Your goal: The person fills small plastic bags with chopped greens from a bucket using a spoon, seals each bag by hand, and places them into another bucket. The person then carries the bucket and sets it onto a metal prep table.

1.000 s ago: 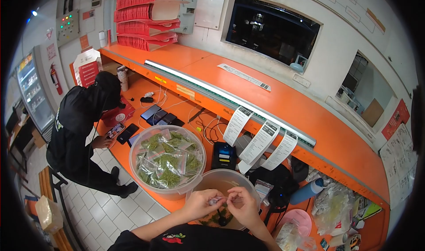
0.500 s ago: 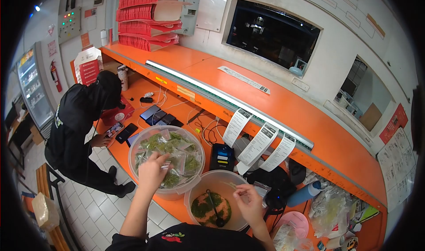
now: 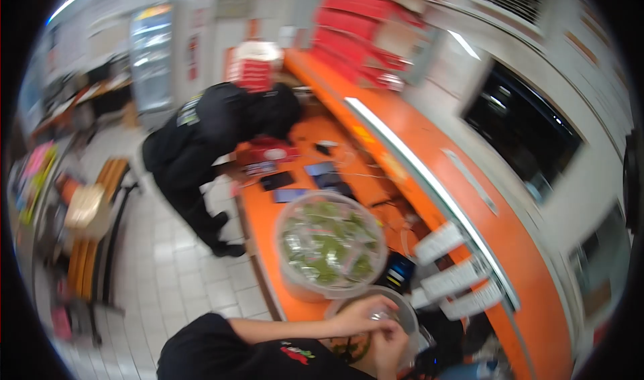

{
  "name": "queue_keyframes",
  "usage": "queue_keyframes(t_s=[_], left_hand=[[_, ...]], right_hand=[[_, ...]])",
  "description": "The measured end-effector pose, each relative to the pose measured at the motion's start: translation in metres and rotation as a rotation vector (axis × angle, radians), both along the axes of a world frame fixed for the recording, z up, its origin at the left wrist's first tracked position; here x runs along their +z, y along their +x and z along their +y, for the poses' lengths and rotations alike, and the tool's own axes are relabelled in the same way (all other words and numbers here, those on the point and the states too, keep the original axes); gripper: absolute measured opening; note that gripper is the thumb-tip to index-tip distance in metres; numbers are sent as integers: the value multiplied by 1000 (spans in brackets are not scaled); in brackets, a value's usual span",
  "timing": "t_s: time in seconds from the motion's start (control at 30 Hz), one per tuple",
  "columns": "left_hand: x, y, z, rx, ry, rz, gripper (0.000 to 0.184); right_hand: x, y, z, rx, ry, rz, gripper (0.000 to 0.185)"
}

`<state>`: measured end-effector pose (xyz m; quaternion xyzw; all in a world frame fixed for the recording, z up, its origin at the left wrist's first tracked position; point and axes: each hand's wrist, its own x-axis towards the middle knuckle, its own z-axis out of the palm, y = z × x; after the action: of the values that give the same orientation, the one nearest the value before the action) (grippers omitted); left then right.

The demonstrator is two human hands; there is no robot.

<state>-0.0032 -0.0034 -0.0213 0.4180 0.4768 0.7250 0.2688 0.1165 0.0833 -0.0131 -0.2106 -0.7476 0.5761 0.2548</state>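
Note:
Above the lower tub [image 3: 410, 313], my left hand [image 3: 357, 317] and my right hand [image 3: 390, 345] meet, fingers closed on a small clear plastic bag [image 3: 381, 311]. Motion blur hides exactly how each grips it. Chopped green herbs [image 3: 350, 348] show in part inside that tub beneath my forearm; the black ladle seen there earlier is mostly hidden. Just beyond stands a large clear tub [image 3: 285, 273] filled with several small bags of green herbs [image 3: 329, 242].
A person in black [image 3: 201, 132] bends over the orange counter [image 3: 258, 222] near several phones [image 3: 277, 180]. Printed receipts [image 3: 463, 279] hang from the shelf rail at the right. A receipt printer [image 3: 398, 273] stands beside the tubs. A wooden bench [image 3: 84, 259] is at the left.
The view has swung left. My left hand has come away from the bags in the big tub and joined my right hand over the lower tub, with a small bag between them.

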Motion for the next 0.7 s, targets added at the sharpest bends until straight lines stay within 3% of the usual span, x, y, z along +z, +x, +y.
queue_keyframes(t_s=[0.07,0.13,0.17,0.23,0.3,0.33,0.4,0.43,0.47,0.5,0.53,0.6,0.63,0.7], left_hand=[[-14,3,7,-38,-16,-26,32],[-1,-3,-6,-5,10,57,27],[3,-5,-11,69,3,26,27],[8,-10,-17,131,-88,169,22],[11,-19,-28,144,-156,32,20],[11,-22,-31,117,-211,-77,18],[-8,-30,-23,222,-193,-58,16],[-29,-31,-9,311,-90,-5,17],[-12,-26,-18,398,13,47,20],[5,-18,-33,145,-191,-193,31],[-8,-12,-22,154,-191,-200,31],[-27,2,2,20,-10,-142,36],[-26,4,-1,29,-5,-145,36],[-20,6,-9,-294,-99,-420,33]], right_hand=[[-2,4,11,-28,-167,44,18],[16,7,-2,-141,-84,76,21],[17,7,-3,-69,-89,42,21],[15,9,1,-328,-17,2,18],[28,3,-10,-363,-177,278,19],[47,4,-20,-394,-180,282,24],[17,20,19,-511,342,256,23],[23,16,13,-498,340,252,23],[36,11,0,-378,640,318,18],[47,7,-11,-248,937,384,15],[54,4,-16,-236,936,382,15],[61,-1,-23,115,1311,272,12],[53,1,-19,125,1313,274,12],[37,3,-13,209,1181,215,16]])
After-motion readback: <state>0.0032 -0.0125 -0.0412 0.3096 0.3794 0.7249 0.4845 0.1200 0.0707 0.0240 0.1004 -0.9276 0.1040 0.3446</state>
